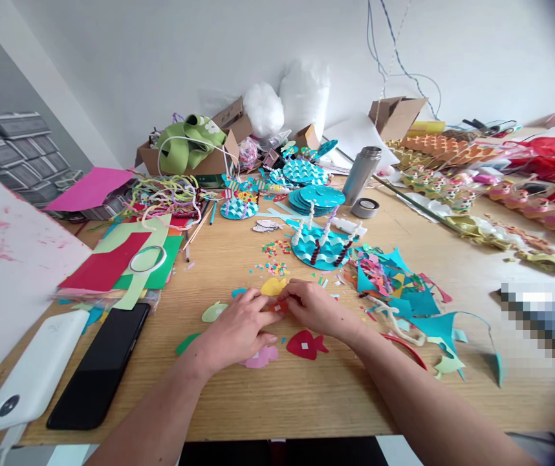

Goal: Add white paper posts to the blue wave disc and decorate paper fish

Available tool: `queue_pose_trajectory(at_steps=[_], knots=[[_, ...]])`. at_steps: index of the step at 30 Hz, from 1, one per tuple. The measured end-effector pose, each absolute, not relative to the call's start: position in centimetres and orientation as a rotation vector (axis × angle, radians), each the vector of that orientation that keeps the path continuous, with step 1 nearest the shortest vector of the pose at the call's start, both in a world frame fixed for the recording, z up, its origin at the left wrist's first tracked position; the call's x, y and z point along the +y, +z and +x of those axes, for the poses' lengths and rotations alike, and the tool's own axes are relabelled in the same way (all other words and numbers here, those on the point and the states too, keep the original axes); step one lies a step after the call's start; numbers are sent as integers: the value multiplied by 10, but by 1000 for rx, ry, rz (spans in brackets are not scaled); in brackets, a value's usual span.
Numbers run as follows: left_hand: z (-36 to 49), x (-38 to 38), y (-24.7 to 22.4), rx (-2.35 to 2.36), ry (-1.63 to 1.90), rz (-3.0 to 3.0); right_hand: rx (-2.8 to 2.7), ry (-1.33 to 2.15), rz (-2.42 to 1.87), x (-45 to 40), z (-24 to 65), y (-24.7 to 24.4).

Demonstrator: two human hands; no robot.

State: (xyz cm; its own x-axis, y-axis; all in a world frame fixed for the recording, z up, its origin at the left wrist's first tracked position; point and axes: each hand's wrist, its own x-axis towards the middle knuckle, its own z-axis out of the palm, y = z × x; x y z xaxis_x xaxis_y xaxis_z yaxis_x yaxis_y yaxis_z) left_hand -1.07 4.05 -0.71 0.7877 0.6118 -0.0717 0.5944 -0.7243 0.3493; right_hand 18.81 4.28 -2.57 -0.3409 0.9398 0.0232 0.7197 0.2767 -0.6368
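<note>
My left hand (246, 327) lies low over the table with its fingers stretched out, the fingertips on an orange-red paper fish (279, 308). My right hand (315, 309) has its fingers drawn together in a pinch at that same fish; whatever is between the fingertips is hidden. A small whitish square shows on the orange-red fish. Around my hands lie more paper cutouts: a yellow one (273, 286), a pale green fish (214, 312), a green one (187, 343), a pink one (262, 357) partly under my left hand, and a red fish (306, 345) bearing a white square.
Blue paper scraps (416, 304) spread to the right. Beyond my hands are a blue wavy paper piece (321, 246) with twisted uprights, stacked blue discs (316, 199) and a steel flask (362, 175). A black phone (100, 366) and white power bank (35, 369) lie left.
</note>
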Motion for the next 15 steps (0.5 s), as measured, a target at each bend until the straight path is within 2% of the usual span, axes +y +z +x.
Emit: queue_pose_trajectory(at_steps=[15], knots=[[-11, 40, -7, 913, 90, 2632, -2284, 662, -1508, 40, 187, -24]])
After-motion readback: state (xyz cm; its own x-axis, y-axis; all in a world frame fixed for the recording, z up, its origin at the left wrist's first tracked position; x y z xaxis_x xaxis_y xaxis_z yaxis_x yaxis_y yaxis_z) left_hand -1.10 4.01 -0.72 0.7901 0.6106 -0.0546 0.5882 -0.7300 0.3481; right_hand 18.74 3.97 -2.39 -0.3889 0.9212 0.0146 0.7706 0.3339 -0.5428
